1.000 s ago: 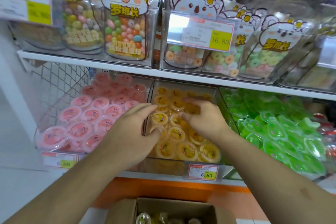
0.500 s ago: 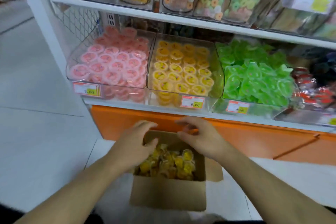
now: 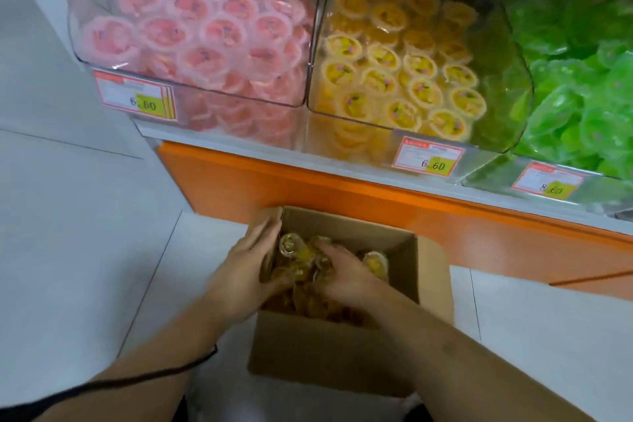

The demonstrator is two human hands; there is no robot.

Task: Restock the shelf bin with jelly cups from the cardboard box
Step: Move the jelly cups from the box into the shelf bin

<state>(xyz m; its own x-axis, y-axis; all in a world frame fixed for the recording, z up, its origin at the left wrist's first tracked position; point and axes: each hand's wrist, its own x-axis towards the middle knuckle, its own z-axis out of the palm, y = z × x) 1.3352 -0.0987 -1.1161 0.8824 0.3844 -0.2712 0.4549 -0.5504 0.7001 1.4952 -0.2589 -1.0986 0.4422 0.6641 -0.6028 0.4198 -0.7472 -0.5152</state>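
Both hands are down inside the open cardboard box, which sits on the floor against the orange base under the shelf's front edge. Forearms reach in from the lower corners of the view, converging over the box mouth. Left hand stands on its edge along the box's left wall, palm turned inward, fingers straight and close together, pressing against the heap of yellow jelly cups. Right hand lies palm down over the cups, fingers curved and sunk among them; whether it has actually closed on any cup I cannot tell, since the fingertips are hidden. A thin black cord runs across the left forearm.

On the shelf above, three clear bins stand side by side at the front edge: a pink-cup bin at the left, the yellow-cup shelf bin in the middle directly above the box, and a bin of green packets at the right. A price tag hangs on the front of the yellow bin, with similar tags on its neighbours.
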